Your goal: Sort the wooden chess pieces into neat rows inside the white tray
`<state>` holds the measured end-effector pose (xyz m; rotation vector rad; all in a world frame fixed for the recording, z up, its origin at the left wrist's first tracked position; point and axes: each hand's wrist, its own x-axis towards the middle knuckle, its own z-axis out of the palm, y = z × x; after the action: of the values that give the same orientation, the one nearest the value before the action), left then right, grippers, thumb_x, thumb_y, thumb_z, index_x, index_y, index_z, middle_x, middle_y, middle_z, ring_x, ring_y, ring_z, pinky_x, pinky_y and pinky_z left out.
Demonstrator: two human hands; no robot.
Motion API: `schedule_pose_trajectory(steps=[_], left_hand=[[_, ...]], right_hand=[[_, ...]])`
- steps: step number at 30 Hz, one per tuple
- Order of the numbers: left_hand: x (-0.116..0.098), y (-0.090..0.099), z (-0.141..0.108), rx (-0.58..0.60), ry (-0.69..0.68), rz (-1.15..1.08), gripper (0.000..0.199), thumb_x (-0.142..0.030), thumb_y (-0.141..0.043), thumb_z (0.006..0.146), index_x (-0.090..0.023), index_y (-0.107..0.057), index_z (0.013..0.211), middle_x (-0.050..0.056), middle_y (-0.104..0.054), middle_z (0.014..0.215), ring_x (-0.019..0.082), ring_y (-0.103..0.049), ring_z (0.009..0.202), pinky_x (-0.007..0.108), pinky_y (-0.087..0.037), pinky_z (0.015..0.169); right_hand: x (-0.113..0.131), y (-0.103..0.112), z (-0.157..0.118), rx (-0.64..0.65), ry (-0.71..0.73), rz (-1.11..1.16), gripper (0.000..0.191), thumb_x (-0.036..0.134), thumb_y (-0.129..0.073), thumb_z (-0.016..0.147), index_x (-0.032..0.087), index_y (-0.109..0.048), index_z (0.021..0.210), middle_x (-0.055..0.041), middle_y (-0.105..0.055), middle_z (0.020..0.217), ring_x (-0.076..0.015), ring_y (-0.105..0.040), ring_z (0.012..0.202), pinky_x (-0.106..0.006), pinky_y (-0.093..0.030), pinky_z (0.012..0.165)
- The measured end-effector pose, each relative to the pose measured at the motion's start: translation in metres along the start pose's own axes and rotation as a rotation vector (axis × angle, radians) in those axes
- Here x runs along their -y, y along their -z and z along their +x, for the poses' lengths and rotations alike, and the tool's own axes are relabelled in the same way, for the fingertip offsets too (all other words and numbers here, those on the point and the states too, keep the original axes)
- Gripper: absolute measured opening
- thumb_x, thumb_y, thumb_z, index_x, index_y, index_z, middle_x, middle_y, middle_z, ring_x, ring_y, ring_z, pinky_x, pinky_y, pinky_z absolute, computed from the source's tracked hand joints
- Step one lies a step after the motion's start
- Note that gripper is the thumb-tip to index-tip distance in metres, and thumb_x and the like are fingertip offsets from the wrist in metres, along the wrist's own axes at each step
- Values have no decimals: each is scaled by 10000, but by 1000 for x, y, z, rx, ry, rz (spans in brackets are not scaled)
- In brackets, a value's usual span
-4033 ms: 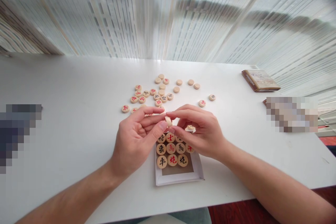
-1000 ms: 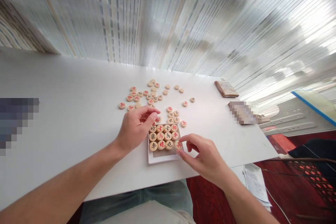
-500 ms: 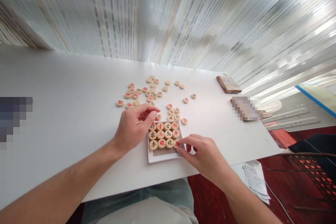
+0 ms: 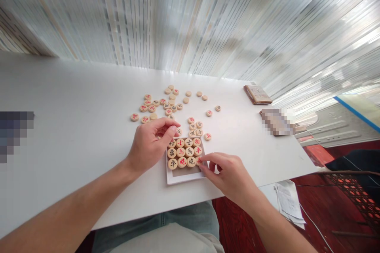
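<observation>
A shallow white box (image 4: 169, 178) holds several round wooden Chinese chess pieces in rows, marked with red or black characters. My right hand (image 4: 228, 170) is at the box's right side, with thumb and fingertips closed on a red-marked Chinese chess piece (image 4: 198, 161) at the right end of the nearest row. My left hand (image 4: 151, 138) hovers over the box's far left corner, its thumb and fingers pinched together. Whatever they hold, if anything, is hidden. A loose black-marked piece (image 4: 179, 131) lies just right of those fingertips.
More loose pieces (image 4: 152, 108) are scattered over the white table (image 4: 74, 126) beyond the box, some face down. A small brown box (image 4: 257, 95) lies at the far right, with a blurred-out item (image 4: 277, 121) nearby. Striped curtains (image 4: 178, 19) hang behind the table.
The view has shifted very slightly. Both hands keep nearly the same places, the right fingers still at the red-marked piece.
</observation>
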<state>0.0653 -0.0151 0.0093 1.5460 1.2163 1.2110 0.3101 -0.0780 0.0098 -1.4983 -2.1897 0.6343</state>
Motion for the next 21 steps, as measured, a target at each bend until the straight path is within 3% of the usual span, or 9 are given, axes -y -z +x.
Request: schedule_pose_trajectory(steps=[6, 11, 14, 17, 21], left_hand=[[-4, 6, 3, -32, -17, 4, 191, -304, -674, 979, -167, -806, 980, 56, -816, 845, 188, -782, 751, 273, -623, 710], [-7, 20, 15, -136, -18, 12, 185, -311, -696, 953, -165, -806, 974, 49, -814, 833, 176, -766, 729, 262, -617, 678], [-3, 26, 23, -198, 2, 32, 185, -306, -692, 932, -160, -803, 960, 43, -803, 808, 170, -755, 701, 253, -607, 635], [2, 30, 29, -231, 5, 38, 188, -309, -694, 918, -156, -799, 944, 40, -792, 784, 169, -755, 694, 251, -605, 626], [5, 32, 29, -216, 2, 67, 187, -298, -684, 913, -154, -799, 941, 46, -797, 796, 172, -759, 700, 258, -607, 638]], right_hand=[[0, 19, -1, -95, -22, 78, 115, 266, -715, 952, 209, -809, 985, 31, -642, 618, -114, -505, 504, -257, -401, 518], [-13, 55, 43, -263, -84, 71, 227, 401, -724, 955, 190, -810, 948, 22, -621, 590, -126, -507, 516, -271, -389, 524], [-23, 71, 73, -82, -112, -73, 239, 412, -760, 916, 206, -810, 1026, -17, -741, 762, -162, -638, 640, -283, -466, 612], [-29, 72, 84, 141, -126, -201, 338, 482, -769, 904, 200, -805, 1087, -61, -793, 930, -208, -701, 752, -306, -501, 657], [-33, 57, 78, 176, -114, -232, 309, 436, -734, 936, 180, -804, 1094, -95, -788, 972, -241, -721, 835, -331, -536, 717]])
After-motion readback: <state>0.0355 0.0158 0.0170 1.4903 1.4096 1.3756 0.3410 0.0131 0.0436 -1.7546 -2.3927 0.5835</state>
